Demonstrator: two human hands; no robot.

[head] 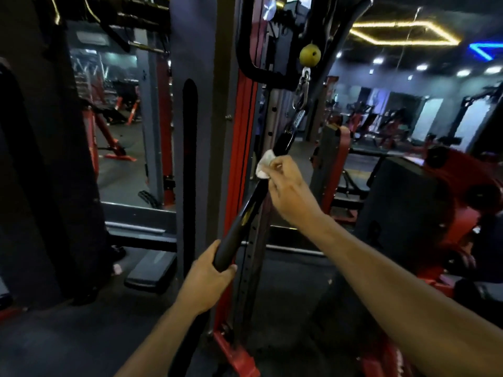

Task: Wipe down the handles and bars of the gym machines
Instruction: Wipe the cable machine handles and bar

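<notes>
The job looks to be in its middle on this one attachment. The bar (253, 202) hangs from the cable clip (302, 91) under the yellow stopper ball (310, 54), in front of the red upright (239, 148) of the machine. The right hand (288, 194) pinches a small white cloth (264, 164) against the bar's upper stretch, just below the strap (284, 141) that joins it to the clip; its fingers are curled onto the cloth, grasping it. The left hand (206, 278) is clenched round the bar's lower grip, fingers and thumb wrapped about it, steadying it.

How much of the bar is already clean cannot be read from its surface: the glossy middle shows a highlight, but no clear wet or dry boundary. Judging by where the cloth sits, the stretch between the two hands and the grip under the left hand likely remain to be wiped, as do the black frame handle (261, 69) above and the other machines in the room behind.

The bar's long axis runs diagonally: its upper end points up and right toward the clip, its lower end down and left toward the person, leaning well off vertical.
</notes>
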